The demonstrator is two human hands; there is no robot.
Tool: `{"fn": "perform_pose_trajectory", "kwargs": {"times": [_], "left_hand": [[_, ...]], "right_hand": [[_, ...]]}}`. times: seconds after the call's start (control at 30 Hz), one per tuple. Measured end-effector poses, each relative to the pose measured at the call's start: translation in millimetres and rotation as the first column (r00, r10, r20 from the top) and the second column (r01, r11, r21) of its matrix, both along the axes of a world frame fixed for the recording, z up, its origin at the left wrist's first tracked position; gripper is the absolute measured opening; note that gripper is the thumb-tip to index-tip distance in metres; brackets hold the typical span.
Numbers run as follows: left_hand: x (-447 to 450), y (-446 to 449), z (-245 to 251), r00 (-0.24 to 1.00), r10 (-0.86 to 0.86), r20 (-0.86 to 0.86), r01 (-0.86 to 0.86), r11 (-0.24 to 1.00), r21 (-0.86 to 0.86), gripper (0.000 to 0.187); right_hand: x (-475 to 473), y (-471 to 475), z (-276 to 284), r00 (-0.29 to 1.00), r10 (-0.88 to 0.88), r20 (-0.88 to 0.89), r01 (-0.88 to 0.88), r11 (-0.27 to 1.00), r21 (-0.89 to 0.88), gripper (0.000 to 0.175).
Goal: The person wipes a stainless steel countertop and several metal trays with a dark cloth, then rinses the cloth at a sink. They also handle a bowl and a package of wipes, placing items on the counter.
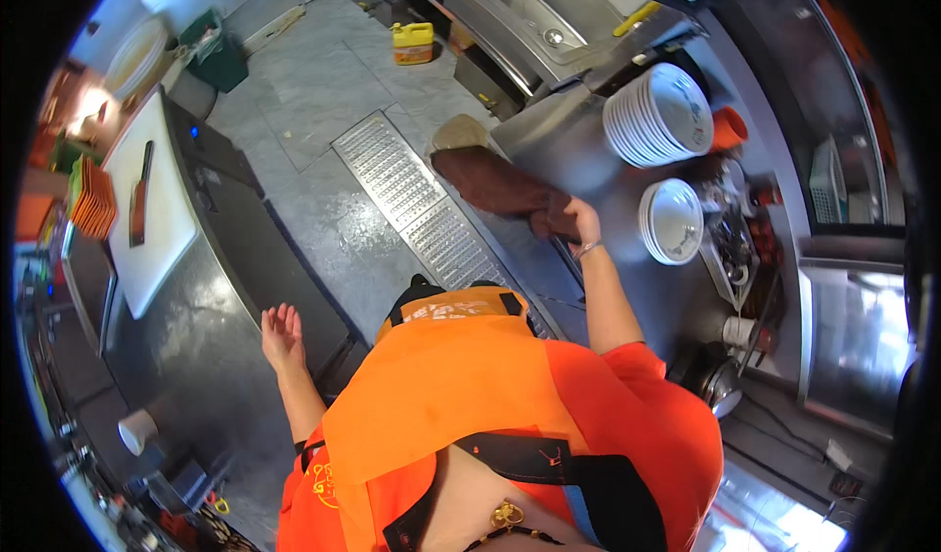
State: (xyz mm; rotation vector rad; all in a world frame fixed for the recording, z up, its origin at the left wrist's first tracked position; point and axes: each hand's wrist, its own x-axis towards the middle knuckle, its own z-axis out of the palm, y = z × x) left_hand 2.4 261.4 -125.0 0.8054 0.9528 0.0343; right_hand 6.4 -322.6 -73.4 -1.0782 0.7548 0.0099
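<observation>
My right hand (586, 222) grips one end of a dark brown cloth (492, 181), which stretches away along the front edge of the right-hand steel counter (544, 122). On that counter, beyond the hand, are a tall stack of white plates (658, 114) and a shorter stack of white bowls (671, 221). My left hand (282, 337) is empty, palm up with fingers extended, at the edge of the left-hand steel counter (198, 317). Farther along that counter a cleaver (140, 199) lies on a white cutting board (151, 236), beside stacked orange trays (93, 203).
A metal floor drain grate (397, 177) runs between the counters. Ahead are a yellow jug (412, 43) on the floor, a steel sink (540, 26) and a green bin (217, 56). A white cup (137, 432) stands at left; a utensil tray (728, 254) lies at right.
</observation>
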Motion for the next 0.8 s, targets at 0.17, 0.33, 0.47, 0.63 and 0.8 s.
{"fn": "perform_pose_trajectory", "kwargs": {"times": [0.17, 0.33, 0.47, 0.63, 0.8], "left_hand": [[0.9, -3.7, 16.5, 0.995, 0.03, 0.1, -0.028, 0.999, -0.018, 0.03], [6.7, -17.0, 40.4, 0.975, 0.018, 0.222, -0.018, 1.0, -0.002, 0.035], [11.1, -22.9, 51.1, 0.965, 0.018, 0.261, -0.021, 1.0, 0.01, 0.04], [5.3, -30.7, 56.0, 0.958, 0.024, 0.287, -0.017, 1.0, -0.026, 0.047], [-11.5, -28.5, 57.3, 0.959, 0.04, 0.282, -0.046, 0.999, 0.015, 0.046]], "right_hand": [[35.3, -85.9, 83.5, 0.981, 0.166, 0.103, 0.011, 0.481, -0.877, 0.021], [44.7, -109.8, 100.1, 0.938, -0.003, -0.348, -0.337, -0.254, -0.907, 0.04], [101.7, -61.4, 82.1, 0.886, 0.314, -0.341, -0.399, 0.145, -0.905, 0.062], [218.4, 32.1, 95.3, 0.798, 0.29, 0.529, -0.231, 0.957, -0.177, 0.059], [304.8, 85.6, 154.2, 0.595, -0.115, 0.795, -0.365, 0.844, 0.394, 0.062]]}}
